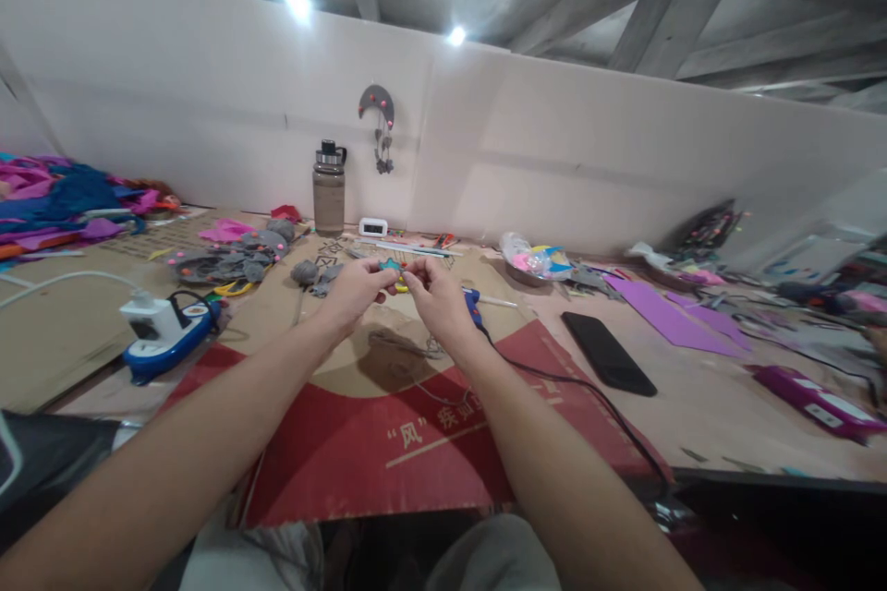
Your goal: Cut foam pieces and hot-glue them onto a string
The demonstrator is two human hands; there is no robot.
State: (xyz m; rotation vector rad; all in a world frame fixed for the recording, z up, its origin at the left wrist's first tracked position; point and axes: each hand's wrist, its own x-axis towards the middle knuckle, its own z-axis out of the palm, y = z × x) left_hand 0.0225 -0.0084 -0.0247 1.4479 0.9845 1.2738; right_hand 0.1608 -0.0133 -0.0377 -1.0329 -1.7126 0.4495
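Both hands meet over the cardboard, pinching a small teal piece [390, 265] that looks like a star-shaped bit of felt. My left hand [357, 294] grips its left side between thumb and fingers. My right hand [435, 295] has its thumb and fingertips closed at the piece's right side, where a speck of red shows. Something yellow peeks out just below the fingertips. Right of my right hand lies a blue tool [472, 305] with a black cord, perhaps a glue gun, partly hidden. Grey yarn [305, 272] and grey scraps lie beyond my left hand.
The red and tan cardboard [333, 452] covers the table front. A water bottle [329, 194] and small clock [373, 227] stand at the back. A blue power strip [173, 346] sits left; a black phone [608, 351], purple sheets [669, 314] and a magenta device [818, 399] lie right.
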